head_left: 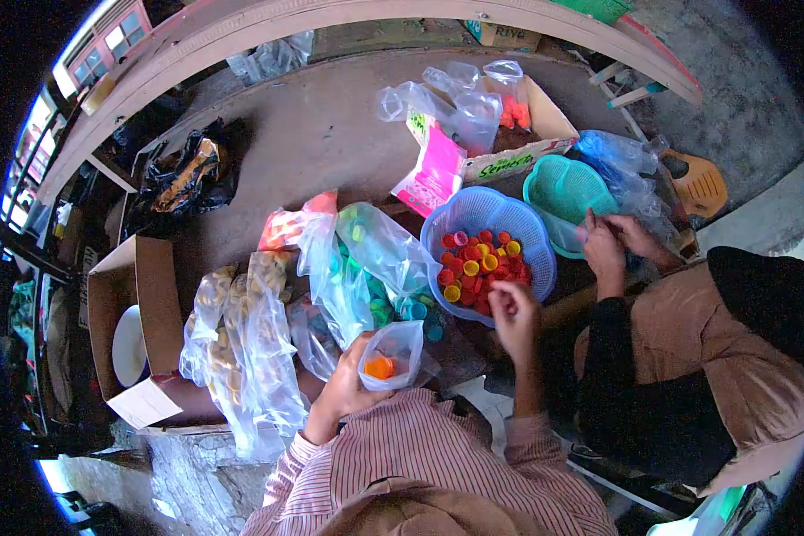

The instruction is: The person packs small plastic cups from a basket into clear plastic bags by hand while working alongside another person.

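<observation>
Head view looked down on a worktable where the person's left hand (344, 389) gripped the side of a small clear bag (395, 353), fingers wrapped round its left edge and holding its mouth up; an orange cap (380, 366) lay at the bottom of the bag. The right hand (512, 313) hung just right of the bag, at the near rim of a blue basket (473, 210), its fingertips drawn together (whether they pinched a cap could not be told). The basket held a heap of red, yellow and orange bottle caps (482, 263). To the left of the basket lay a large clear bag of teal and green caps (375, 259), and further left a bag of tan caps (241, 330) beside an open cardboard box (143, 295). Right of the blue basket stood a teal basket (563, 188), and just near it a co-worker's two hands (612, 241) were close together over clear plastic. A pink card (438, 165) lay far behind the blue basket.
</observation>
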`<state>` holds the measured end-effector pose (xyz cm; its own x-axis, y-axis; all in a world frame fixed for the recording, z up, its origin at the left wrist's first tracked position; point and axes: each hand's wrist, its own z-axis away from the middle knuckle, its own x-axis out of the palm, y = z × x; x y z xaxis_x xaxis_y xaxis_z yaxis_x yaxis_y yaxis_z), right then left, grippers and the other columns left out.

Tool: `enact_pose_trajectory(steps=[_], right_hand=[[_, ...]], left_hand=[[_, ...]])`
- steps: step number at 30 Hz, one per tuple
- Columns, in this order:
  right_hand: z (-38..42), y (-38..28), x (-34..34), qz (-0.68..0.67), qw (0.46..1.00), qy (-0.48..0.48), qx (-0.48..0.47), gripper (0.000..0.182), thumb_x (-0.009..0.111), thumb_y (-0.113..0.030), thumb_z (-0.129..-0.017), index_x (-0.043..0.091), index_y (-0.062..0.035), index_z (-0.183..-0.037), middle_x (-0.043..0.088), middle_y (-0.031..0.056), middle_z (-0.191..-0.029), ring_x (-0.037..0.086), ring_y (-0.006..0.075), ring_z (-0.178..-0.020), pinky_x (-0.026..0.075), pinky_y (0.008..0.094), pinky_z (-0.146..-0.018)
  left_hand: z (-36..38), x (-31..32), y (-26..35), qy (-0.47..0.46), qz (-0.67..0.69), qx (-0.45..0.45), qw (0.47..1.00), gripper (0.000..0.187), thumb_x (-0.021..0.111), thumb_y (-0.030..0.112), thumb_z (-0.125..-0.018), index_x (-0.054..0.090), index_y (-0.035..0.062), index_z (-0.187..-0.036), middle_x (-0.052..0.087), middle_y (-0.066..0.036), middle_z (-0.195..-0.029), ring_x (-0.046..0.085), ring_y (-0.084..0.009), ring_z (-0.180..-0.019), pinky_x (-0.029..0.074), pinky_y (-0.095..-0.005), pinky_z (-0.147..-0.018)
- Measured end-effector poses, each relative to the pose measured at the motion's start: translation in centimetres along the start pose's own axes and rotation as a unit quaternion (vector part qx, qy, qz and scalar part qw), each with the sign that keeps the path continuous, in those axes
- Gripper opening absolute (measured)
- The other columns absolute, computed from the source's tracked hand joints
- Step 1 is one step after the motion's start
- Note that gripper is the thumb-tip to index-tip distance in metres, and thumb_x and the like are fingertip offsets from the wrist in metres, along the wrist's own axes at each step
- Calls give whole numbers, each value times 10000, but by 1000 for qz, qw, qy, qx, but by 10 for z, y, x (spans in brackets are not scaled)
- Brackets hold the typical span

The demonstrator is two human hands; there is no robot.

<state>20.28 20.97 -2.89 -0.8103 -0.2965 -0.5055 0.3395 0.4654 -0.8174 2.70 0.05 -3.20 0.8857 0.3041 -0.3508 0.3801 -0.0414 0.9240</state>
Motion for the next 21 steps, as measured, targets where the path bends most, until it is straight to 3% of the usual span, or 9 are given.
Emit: enact_pose_trajectory(steps=[1, 2, 3, 5, 9, 11, 16, 18, 21], right_hand=[[-5, 24, -4, 21, 999, 25, 43, 118, 554, -24, -768, 573, -21, -885, 582, 73, -803, 551, 163, -705, 430, 261, -664], [-13, 60, -6, 87, 989, 92, -80, 139, 552, -2, -745, 569, -20, -882, 584, 90, -801, 553, 218, -692, 439, 274, -671], [-20, 72, -11, 88, 989, 92, -79, 139, 552, -2, -745, 569, -20, -882, 584, 90, -801, 553, 218, -692, 439, 274, -671], [-29, 87, -17, 279, 959, 58, -6, 167, 620, -122, -707, 611, -73, -866, 575, 89, -797, 543, 260, -811, 421, 373, -716], [-51, 112, -4, 427, 904, 10, 10, 234, 665, -216, -668, 626, -104, -870, 566, 94, -833, 516, 280, -881, 371, 434, -798], [-57, 120, 2, 393, 902, -142, 110, 305, 674, -249, -657, 593, -113, -917, 516, 116, -1010, 438, 305, -1058, 183, 590, -937], [-52, 134, 7, 397, 909, -94, 78, 334, 703, -214, -623, 586, -115, -920, 531, 110, -963, 464, 300, -1019, 224, 537, -950], [-51, 140, 1, 272, 958, -76, 39, 225, 706, -196, -620, 602, -87, -787, 555, 102, -880, 512, 291, -895, 382, 431, -787], [-41, 114, -10, 274, 959, -63, 22, 186, 700, -155, -620, 594, -76, -750, 551, 106, -831, 521, 295, -855, 401, 416, -754]], left_hand=[[0, 0, 0, 1, -14, -1, 1000, 681, 737, 98, -536, 430, 5, -1136, 492, -149, -1076, 498, -305, -1006, 386, -357, -869], [-1, 0, 0, 3, -28, -1, 1000, 683, 736, 96, -536, 429, 3, -1139, 492, -150, -1079, 497, -306, -1009, 385, -355, -871], [-2, 0, 1, 2, -27, -1, 1000, 683, 736, 96, -536, 429, 3, -1139, 492, -150, -1079, 497, -306, -1009, 385, -355, -871], [-3, 1, 0, -9, 11, -35, 999, 686, 737, 101, -537, 427, 5, -1141, 492, -152, -1089, 499, -308, -1014, 388, -350, -871], [-3, 3, -4, -15, 6, -38, 999, 691, 742, 106, -537, 427, 10, -1146, 495, -154, -1085, 508, -308, -1004, 399, -348, -857], [-1, 4, -7, 1, -6, -50, 999, 689, 745, 112, -538, 430, 6, -1142, 509, -150, -1059, 523, -304, -980, 410, -347, -838], [0, 0, -1, 20, -32, -36, 999, 701, 755, 119, -530, 432, 10, -1143, 526, -142, -1032, 536, -297, -959, 418, -350, -824], [1, 1, -1, 30, -30, -37, 998, 706, 758, 122, -528, 431, 12, -1144, 530, -139, -1024, 539, -294, -954, 419, -349, -822], [2, 3, -3, 35, -22, -37, 998, 706, 755, 114, -531, 427, 12, -1148, 519, -145, -1056, 531, -295, -970, 413, -346, -831]])
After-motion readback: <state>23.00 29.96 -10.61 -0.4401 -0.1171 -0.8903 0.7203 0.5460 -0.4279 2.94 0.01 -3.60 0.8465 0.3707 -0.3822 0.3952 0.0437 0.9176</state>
